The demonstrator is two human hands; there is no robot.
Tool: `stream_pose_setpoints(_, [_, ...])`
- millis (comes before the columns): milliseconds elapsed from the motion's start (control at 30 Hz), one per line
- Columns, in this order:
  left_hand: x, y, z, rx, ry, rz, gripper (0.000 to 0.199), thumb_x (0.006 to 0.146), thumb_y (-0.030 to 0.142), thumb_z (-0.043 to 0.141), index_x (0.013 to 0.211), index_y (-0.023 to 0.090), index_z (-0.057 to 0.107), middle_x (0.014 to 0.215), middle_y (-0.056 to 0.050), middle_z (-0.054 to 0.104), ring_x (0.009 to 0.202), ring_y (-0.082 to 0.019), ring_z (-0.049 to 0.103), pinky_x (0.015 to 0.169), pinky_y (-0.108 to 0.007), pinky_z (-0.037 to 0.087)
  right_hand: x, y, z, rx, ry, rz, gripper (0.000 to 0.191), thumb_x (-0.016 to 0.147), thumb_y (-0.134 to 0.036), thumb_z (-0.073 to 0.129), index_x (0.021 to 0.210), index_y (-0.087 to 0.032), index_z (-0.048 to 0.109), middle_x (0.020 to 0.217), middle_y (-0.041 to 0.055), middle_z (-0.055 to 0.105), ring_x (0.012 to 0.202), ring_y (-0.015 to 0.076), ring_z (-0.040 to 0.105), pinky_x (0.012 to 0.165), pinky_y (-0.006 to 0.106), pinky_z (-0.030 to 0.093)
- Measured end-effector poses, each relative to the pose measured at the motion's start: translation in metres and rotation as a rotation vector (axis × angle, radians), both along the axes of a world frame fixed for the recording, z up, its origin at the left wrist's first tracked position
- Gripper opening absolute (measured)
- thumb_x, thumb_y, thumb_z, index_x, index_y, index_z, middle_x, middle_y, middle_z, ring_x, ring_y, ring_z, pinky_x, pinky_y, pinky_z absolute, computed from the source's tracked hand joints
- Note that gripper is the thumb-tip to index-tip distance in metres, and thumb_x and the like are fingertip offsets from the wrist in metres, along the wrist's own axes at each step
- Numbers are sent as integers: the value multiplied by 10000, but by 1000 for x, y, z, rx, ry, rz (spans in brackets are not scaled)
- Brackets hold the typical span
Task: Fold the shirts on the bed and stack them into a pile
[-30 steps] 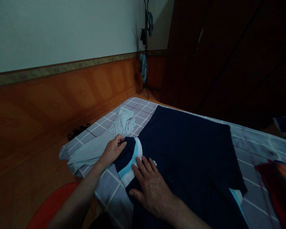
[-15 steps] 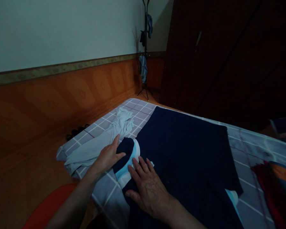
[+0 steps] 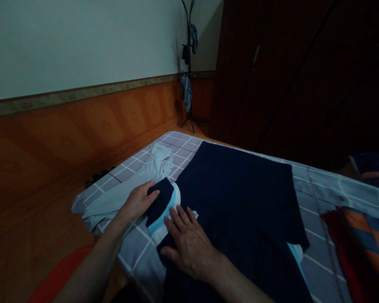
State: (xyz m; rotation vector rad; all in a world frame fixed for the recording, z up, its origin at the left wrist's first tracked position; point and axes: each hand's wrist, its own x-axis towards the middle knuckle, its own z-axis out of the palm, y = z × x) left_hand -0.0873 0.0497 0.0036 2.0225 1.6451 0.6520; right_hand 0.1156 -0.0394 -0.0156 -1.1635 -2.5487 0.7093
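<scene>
My view is dim. The wall (image 3: 82, 46) looks pale, the wardrobe (image 3: 287, 75) sinks into black shadow, and the edges bend.

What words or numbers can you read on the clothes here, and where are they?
No words, brand or numbers can be read. There is one small white tag on the navy garment, just past the fingertips of the right hand, but it is too small and dark to read.
</scene>
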Motion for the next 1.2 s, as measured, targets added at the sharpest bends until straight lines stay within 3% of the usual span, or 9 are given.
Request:
stream_pose_setpoints(167, [-1,2,-6,16,-53,46,146,785,323,477,823,197,541,728,-2,604,691,-192,582,635,-286,447,1,0,-1,-8,8,-12,682,905,-560,411,1433,-139,323,1507,181,182,1390,335,56,1108,551,88])
stream_pose_setpoints(300, [3,-3,-2,88,-164,-34,224,777,214,465,962,190,590,973,-32,666,949,-202,615,860,-316,459,1,0,-3,-21,65,-37,653,889,-464,481,1421,-115,340,1497,177,231,1386,338,114,1110,544,127])
stream_pose_setpoints(467, [32,-26,8,144,-16,-246,404,826,152,434,1194,232,580,1212,-14,629,1122,-190,572,1005,-332,397,0,8,-15,68,360,-429,616,811,-156,412,1409,-67,296,1372,176,431,1274,246,386,1074,429,319])
stream_pose_setpoints(533, [41,-38,10,116,78,-373,455,833,149,455,1265,265,539,1246,-10,612,1108,-197,581,985,-344,414,1,12,-21,94,450,-544,636,787,-137,389,1409,-69,274,1349,182,444,1260,252,396,1061,452,338])
stream_pose_setpoints(633, [42,-51,11,54,151,-512,497,815,186,553,1301,279,513,1154,-35,657,972,-208,624,869,-342,467,4,15,-26,124,475,-595,701,747,-103,385,1428,-78,223,1394,179,383,1305,260,326,1072,483,311])
stream_pose_setpoints(767, [27,-51,9,6,67,-462,342,827,263,598,1168,242,612,972,-29,683,787,-161,618,715,-273,479,5,13,-20,160,342,-552,712,688,-50,399,1396,-46,322,1428,189,331,1327,278,275,1083,483,290])
stream_pose_setpoints(933, [21,-20,1,179,64,-335,188,890,226,486,945,197,663,929,-41,669,923,-182,597,844,-298,439,1,7,-11,125,108,-451,551,716,-55,455,1257,-97,551,1381,183,405,1293,314,329,1074,481,291])
stream_pose_setpoints(1067, [28,19,-3,220,85,-343,240,893,182,426,1011,197,634,1026,-55,631,1001,-193,566,908,-319,414,-1,0,-9,167,64,-290,556,747,-118,514,1301,-164,508,1455,158,310,1358,322,204,1073,491,271])
stream_pose_setpoints(1200, [32,51,-9,165,112,-461,315,836,112,429,1077,194,615,1075,-62,598,1023,-190,551,926,-312,410,-2,-6,-7,141,54,-160,465,800,-238,530,1261,-170,523,1453,151,322,1375,305,171,1070,474,280])
